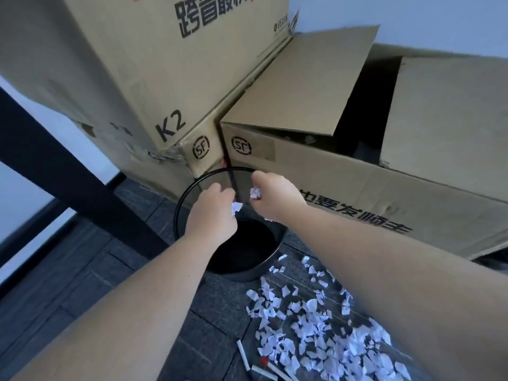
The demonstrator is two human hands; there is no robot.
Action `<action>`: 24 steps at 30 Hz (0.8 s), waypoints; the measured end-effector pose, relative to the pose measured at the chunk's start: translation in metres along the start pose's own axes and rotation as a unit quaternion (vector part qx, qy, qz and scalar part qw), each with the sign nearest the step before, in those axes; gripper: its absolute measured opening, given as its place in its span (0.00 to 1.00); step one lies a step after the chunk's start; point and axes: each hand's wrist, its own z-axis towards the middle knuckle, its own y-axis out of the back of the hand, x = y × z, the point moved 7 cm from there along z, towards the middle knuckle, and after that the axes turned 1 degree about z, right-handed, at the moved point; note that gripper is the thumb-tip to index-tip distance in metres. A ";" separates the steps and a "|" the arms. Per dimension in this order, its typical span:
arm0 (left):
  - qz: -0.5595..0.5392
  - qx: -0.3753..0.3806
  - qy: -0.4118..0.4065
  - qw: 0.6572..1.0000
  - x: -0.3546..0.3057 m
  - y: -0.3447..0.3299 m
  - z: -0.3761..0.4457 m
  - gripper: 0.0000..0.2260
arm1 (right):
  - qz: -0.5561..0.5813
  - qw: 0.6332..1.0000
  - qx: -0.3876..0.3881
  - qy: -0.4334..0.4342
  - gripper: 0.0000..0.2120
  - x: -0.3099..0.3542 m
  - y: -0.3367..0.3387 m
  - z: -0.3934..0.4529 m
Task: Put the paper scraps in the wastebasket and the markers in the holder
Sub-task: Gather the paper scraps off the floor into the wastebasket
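Note:
Both my hands reach over the black mesh wastebasket point(247, 266) standing on the dark floor. My left hand point(213, 210) is closed around white paper scraps point(236, 207) that poke out below its fingers. My right hand point(272, 195) pinches another wad of white scraps point(255, 192) above the basket's opening. A wide spread of white paper scraps point(316, 325) lies on the floor to the right and in front of the basket. Several white markers point(243, 354) lie on the floor near the bottom edge, one with a red cap point(264, 361). No holder is in view.
Large cardboard boxes stand right behind the basket: a tall one marked K2 point(154, 78) on the left and an open one point(357, 160) on the right. A black slanted table leg point(63, 171) crosses at the left.

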 end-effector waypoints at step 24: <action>0.137 0.204 0.053 0.968 0.020 -0.042 -0.015 0.41 | -0.269 0.956 0.112 0.033 0.36 -0.039 -0.032 -0.022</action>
